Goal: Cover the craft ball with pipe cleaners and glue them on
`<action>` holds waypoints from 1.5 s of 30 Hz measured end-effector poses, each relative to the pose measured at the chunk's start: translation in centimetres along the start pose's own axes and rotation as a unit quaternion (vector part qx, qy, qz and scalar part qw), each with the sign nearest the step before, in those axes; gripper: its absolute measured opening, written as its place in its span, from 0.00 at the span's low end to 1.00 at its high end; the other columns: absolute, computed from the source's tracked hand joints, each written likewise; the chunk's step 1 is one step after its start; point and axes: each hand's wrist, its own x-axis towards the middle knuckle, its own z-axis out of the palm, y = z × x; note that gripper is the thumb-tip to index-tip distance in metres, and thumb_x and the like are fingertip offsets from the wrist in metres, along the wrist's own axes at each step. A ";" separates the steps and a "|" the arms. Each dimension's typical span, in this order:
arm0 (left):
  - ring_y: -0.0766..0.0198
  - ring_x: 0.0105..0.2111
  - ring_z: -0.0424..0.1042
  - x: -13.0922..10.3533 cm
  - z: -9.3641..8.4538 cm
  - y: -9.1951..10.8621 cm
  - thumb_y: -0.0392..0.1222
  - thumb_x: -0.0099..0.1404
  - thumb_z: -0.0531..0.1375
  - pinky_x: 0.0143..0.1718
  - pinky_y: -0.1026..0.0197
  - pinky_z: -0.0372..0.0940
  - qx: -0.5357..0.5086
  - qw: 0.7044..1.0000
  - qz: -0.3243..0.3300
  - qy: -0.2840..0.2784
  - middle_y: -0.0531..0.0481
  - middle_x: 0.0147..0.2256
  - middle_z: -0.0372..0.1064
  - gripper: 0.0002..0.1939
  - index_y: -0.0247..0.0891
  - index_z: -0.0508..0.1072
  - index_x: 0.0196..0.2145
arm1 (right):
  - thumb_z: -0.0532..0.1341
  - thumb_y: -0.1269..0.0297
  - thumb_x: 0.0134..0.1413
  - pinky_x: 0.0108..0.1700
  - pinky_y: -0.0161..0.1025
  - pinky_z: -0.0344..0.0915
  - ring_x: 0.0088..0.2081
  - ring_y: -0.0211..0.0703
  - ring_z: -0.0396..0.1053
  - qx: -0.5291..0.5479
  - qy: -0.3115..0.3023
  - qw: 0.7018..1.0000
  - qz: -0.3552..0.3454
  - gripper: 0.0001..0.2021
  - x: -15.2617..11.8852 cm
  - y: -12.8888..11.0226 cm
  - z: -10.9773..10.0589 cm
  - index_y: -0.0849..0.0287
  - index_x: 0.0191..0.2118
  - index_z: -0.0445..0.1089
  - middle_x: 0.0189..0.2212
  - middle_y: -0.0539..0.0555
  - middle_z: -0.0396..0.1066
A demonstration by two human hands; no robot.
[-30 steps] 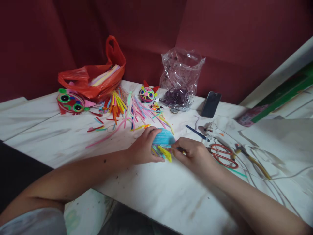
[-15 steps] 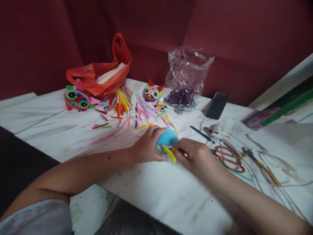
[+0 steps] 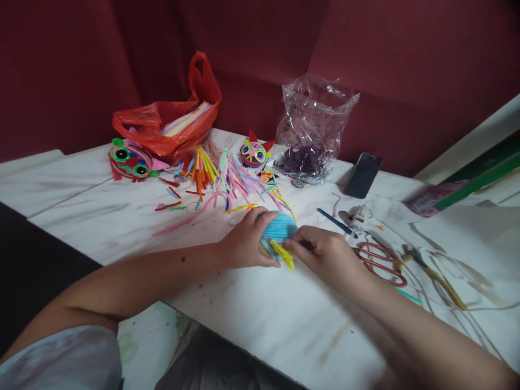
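My left hand (image 3: pixel 246 238) is wrapped around a round blue craft piece (image 3: pixel 280 225) that looks built up from ridged, fuzzy strips. Its lower side shows multicoloured stripes, and a yellow fuzzy strip (image 3: pixel 283 253) sticks out toward me. At the right side of the piece, my right hand (image 3: pixel 325 249) is closed in a pinch, fingertips close to the yellow strip. What those fingers grip is hidden; something dark shows beneath them.
Behind lie bundles of pipe cleaners (image 3: pixel 239 179), a red plastic bag (image 3: pixel 162 127), two colourful craft faces (image 3: pixel 130 161) and a clear bag (image 3: pixel 311 135). On the right are a phone (image 3: pixel 363 175), red-handled scissors (image 3: pixel 382 264), pliers (image 3: pixel 434 276) and a dark stick (image 3: pixel 336 222).
My right fingertips have shifted slightly in toward the yellow strip. My left hand keeps its hold on the blue piece, and the view has moved a little.
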 end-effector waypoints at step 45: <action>0.44 0.56 0.58 -0.1 0.2 -0.2 0.50 0.42 0.69 0.57 0.41 0.59 -0.003 1.000 0.010 -0.004 0.37 0.54 0.54 0.47 0.38 0.55 0.57 | 0.56 0.62 0.56 0.24 0.32 0.58 0.21 0.38 0.67 -0.015 0.017 1.000 0.006 0.08 -0.2 -0.2 1.9 0.58 0.29 0.68 0.21 0.51 0.71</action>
